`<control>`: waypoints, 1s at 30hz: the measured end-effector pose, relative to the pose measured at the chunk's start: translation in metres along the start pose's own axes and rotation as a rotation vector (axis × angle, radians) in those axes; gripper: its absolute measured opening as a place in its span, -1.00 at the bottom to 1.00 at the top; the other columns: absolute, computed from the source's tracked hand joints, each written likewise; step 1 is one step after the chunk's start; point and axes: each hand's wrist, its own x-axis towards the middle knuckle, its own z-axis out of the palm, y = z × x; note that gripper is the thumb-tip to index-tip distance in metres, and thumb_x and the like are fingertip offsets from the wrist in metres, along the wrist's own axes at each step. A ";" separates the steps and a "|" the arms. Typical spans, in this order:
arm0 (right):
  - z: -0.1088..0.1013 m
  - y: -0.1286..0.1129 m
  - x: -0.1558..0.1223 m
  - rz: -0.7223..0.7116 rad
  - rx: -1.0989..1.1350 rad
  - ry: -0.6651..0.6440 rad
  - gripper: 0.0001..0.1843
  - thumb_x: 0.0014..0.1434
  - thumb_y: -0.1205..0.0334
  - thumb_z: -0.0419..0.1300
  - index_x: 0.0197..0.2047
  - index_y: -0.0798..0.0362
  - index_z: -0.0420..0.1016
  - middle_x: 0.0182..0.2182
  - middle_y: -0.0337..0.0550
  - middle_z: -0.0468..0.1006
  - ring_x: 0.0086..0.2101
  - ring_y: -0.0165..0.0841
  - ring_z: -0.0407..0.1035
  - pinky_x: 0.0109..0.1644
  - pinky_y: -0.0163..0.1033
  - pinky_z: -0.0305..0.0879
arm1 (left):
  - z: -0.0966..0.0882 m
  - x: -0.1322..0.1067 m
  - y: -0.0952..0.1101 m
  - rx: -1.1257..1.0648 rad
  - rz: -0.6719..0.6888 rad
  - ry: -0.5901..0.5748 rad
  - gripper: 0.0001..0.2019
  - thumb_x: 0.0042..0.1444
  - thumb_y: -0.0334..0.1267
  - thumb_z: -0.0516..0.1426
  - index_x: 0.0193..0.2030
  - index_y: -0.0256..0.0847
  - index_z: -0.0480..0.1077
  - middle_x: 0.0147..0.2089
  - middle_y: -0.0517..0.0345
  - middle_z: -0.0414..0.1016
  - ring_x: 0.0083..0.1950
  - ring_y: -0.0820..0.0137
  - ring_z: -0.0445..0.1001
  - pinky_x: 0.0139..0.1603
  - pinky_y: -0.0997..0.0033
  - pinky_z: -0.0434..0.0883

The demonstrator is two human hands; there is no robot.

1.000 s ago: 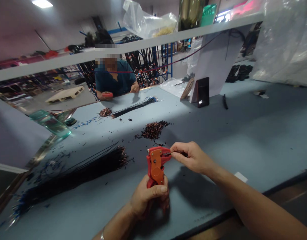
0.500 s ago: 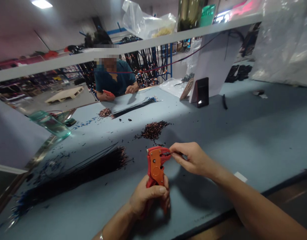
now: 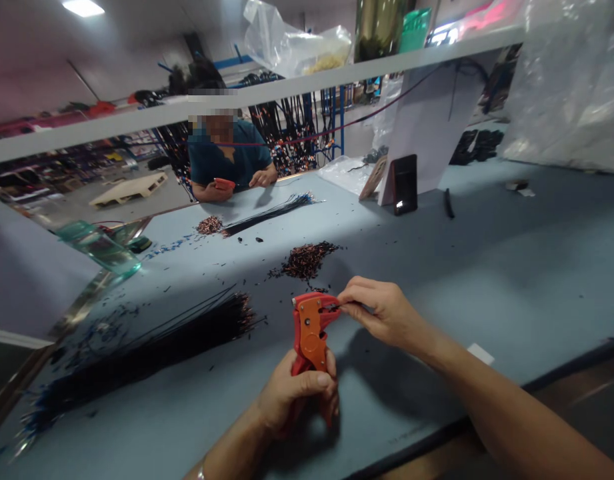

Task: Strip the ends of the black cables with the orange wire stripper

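Observation:
A red and orange wire stripper [image 3: 311,328] stands upright in my left hand [image 3: 297,395], whose fingers wrap round its handles. At the stripper's jaws is my right hand [image 3: 374,308], thumb and fingertips pinched together. A short dark wire end shows between the jaws at those fingertips; the rest of the wire is hidden by the hand. To the left lies a thick bundle of black wires [image 3: 157,353], with coppery tips at its right end and blue ones at its left. Beyond the stripper sits a heap of small black and copper scraps [image 3: 307,261].
Across the light blue table [image 3: 527,267] a person [image 3: 231,157] holds a red tool near a second wire bundle [image 3: 267,215] and scrap heap [image 3: 209,225]. A phone [image 3: 405,185] leans on a panel; a green bottle [image 3: 101,248] lies left. A shelf bar [image 3: 267,92] crosses above.
My right hand has shifted slightly and its fingers have tilted at the jaws. The stripper has barely moved. The co-worker's red tool has turned more level.

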 end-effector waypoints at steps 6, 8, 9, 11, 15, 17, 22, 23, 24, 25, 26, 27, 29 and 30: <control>-0.001 0.002 0.001 0.041 0.019 0.003 -0.88 0.26 0.31 0.17 -0.29 0.07 0.53 -0.42 -0.19 0.52 -0.42 -0.44 0.37 -0.31 -0.34 0.25 | 0.001 -0.001 0.000 0.009 0.008 -0.004 -0.70 -0.11 -0.16 0.31 -0.35 -0.29 0.34 -0.59 0.26 0.32 -0.60 0.45 0.35 -0.46 0.38 0.37; -0.001 0.002 0.001 0.041 0.022 -0.007 -0.87 0.26 0.31 0.16 -0.30 0.07 0.52 -0.42 -0.19 0.52 -0.43 -0.44 0.36 -0.33 -0.35 0.24 | 0.002 -0.001 0.001 0.018 0.002 0.001 -0.71 -0.10 -0.17 0.31 -0.36 -0.29 0.34 -0.58 0.25 0.31 -0.59 0.46 0.34 -0.47 0.38 0.36; -0.001 0.002 0.001 0.037 0.023 -0.009 -0.87 0.26 0.32 0.15 -0.30 0.07 0.52 -0.42 -0.19 0.51 -0.43 -0.45 0.36 -0.34 -0.35 0.23 | 0.002 -0.001 0.001 0.022 -0.002 0.005 -0.70 -0.11 -0.17 0.31 -0.35 -0.29 0.34 -0.58 0.25 0.31 -0.59 0.45 0.34 -0.48 0.39 0.36; -0.001 0.002 0.001 0.023 0.026 -0.008 -0.86 0.27 0.33 0.14 -0.30 0.07 0.51 -0.42 -0.19 0.52 -0.44 -0.45 0.35 -0.34 -0.35 0.23 | 0.001 -0.002 0.001 0.028 -0.010 0.013 -0.69 -0.12 -0.16 0.32 -0.34 -0.29 0.35 -0.57 0.24 0.32 -0.58 0.44 0.35 -0.50 0.39 0.36; -0.002 0.003 0.001 0.019 0.030 -0.015 -0.85 0.28 0.32 0.11 -0.29 0.06 0.50 -0.40 -0.18 0.52 -0.42 -0.44 0.36 -0.33 -0.35 0.24 | 0.000 -0.002 0.000 0.027 -0.002 0.001 -0.67 -0.13 -0.16 0.33 -0.33 -0.30 0.35 -0.56 0.23 0.34 -0.57 0.44 0.37 -0.49 0.39 0.37; -0.003 0.002 0.001 0.027 0.032 -0.013 -0.86 0.28 0.33 0.11 -0.29 0.07 0.49 -0.40 -0.18 0.51 -0.41 -0.44 0.36 -0.32 -0.35 0.24 | 0.000 -0.002 0.000 0.022 0.006 -0.007 -0.67 -0.13 -0.16 0.33 -0.32 -0.29 0.36 -0.55 0.23 0.34 -0.55 0.43 0.38 -0.47 0.38 0.39; -0.006 0.000 0.003 0.030 0.046 0.006 -0.84 0.28 0.30 0.11 -0.33 0.08 0.46 -0.37 -0.15 0.48 -0.38 -0.43 0.35 -0.29 -0.34 0.25 | -0.001 -0.001 0.000 0.011 0.015 -0.017 -0.69 -0.12 -0.16 0.33 -0.34 -0.30 0.36 -0.54 0.21 0.35 -0.53 0.42 0.40 -0.46 0.38 0.39; -0.006 -0.001 0.003 0.036 0.041 0.011 -0.84 0.28 0.30 0.11 -0.34 0.07 0.46 -0.37 -0.15 0.48 -0.38 -0.42 0.35 -0.28 -0.33 0.25 | -0.001 -0.001 0.001 0.008 0.017 -0.015 -0.69 -0.12 -0.16 0.33 -0.34 -0.30 0.36 -0.54 0.21 0.34 -0.54 0.42 0.40 -0.46 0.38 0.39; -0.006 -0.002 0.003 0.048 0.032 0.016 -0.85 0.27 0.31 0.11 -0.34 0.07 0.45 -0.38 -0.16 0.49 -0.39 -0.43 0.35 -0.29 -0.34 0.25 | -0.002 -0.001 0.001 0.004 0.019 -0.012 -0.69 -0.12 -0.17 0.32 -0.34 -0.30 0.36 -0.54 0.22 0.34 -0.54 0.42 0.40 -0.46 0.38 0.38; -0.006 -0.003 0.003 0.065 0.019 0.022 -0.85 0.26 0.32 0.11 -0.34 0.07 0.45 -0.40 -0.18 0.49 -0.40 -0.43 0.34 -0.31 -0.34 0.23 | -0.002 0.000 0.001 0.001 0.021 -0.010 -0.69 -0.11 -0.17 0.32 -0.34 -0.30 0.36 -0.54 0.22 0.34 -0.54 0.42 0.40 -0.45 0.38 0.38; -0.006 -0.004 0.003 0.084 0.002 0.027 -0.86 0.25 0.32 0.11 -0.35 0.07 0.44 -0.43 -0.21 0.48 -0.43 -0.45 0.32 -0.33 -0.35 0.21 | -0.002 0.000 0.001 -0.004 0.022 -0.008 -0.69 -0.11 -0.17 0.32 -0.33 -0.30 0.36 -0.54 0.22 0.34 -0.53 0.42 0.40 -0.45 0.38 0.38; -0.006 -0.005 0.003 0.103 -0.015 0.030 -0.86 0.24 0.32 0.11 -0.35 0.07 0.43 -0.47 -0.23 0.47 -0.47 -0.46 0.30 -0.36 -0.36 0.19 | -0.001 0.000 0.001 -0.007 0.025 -0.008 -0.69 -0.11 -0.17 0.32 -0.31 -0.30 0.36 -0.53 0.21 0.35 -0.52 0.42 0.40 -0.44 0.37 0.38; -0.006 -0.007 0.002 0.127 -0.048 0.033 -0.87 0.22 0.32 0.12 -0.37 0.07 0.42 -0.54 -0.29 0.42 -0.53 -0.49 0.23 -0.42 -0.37 0.13 | -0.001 0.000 0.001 -0.010 0.035 -0.014 -0.68 -0.11 -0.17 0.32 -0.29 -0.30 0.37 -0.51 0.20 0.36 -0.49 0.41 0.40 -0.39 0.35 0.38; -0.006 -0.008 0.001 0.133 -0.063 0.037 -0.87 0.21 0.32 0.12 -0.39 0.08 0.41 -0.58 -0.32 0.38 -0.56 -0.51 0.20 -0.44 -0.38 0.11 | 0.000 0.000 0.002 -0.010 0.043 -0.017 -0.68 -0.11 -0.18 0.32 -0.28 -0.30 0.37 -0.50 0.19 0.36 -0.47 0.41 0.40 -0.37 0.35 0.37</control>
